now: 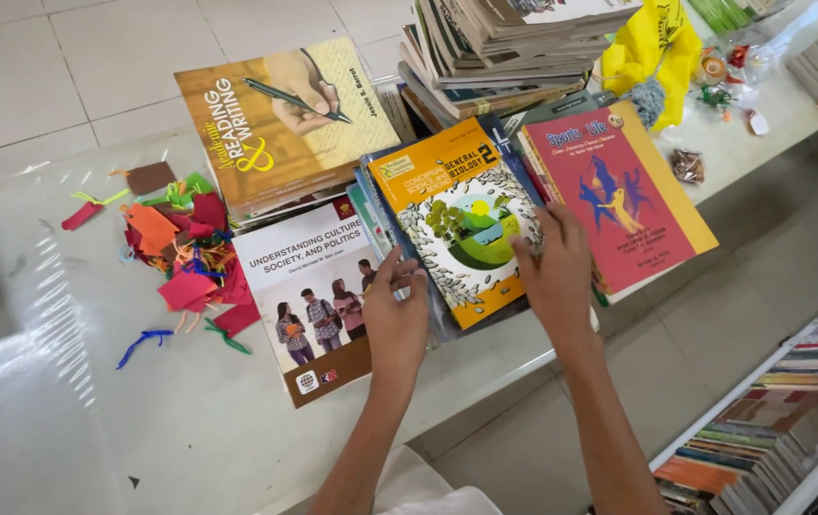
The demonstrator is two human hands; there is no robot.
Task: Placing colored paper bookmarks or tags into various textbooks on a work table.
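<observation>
My left hand (396, 310) grips the near left edge of a small stack of books topped by an orange and white book with a leafy drawing (455, 215). My right hand (556, 267) presses on the right side of that same cover. To the left lies a white and brown book with people on its cover (309, 296). To the right lies a red book with yellow border and blue figures (619, 195). All rest on a pale table (75, 401).
A brown and tan book with a hand and pen (271, 119) tops a pile behind. A tall stack of books (509, 43) stands at the back. Coloured paper tags with strings (185, 248) lie at left. A yellow bag (657, 52) sits at back right. Low shelves of books (771, 439) stand at lower right.
</observation>
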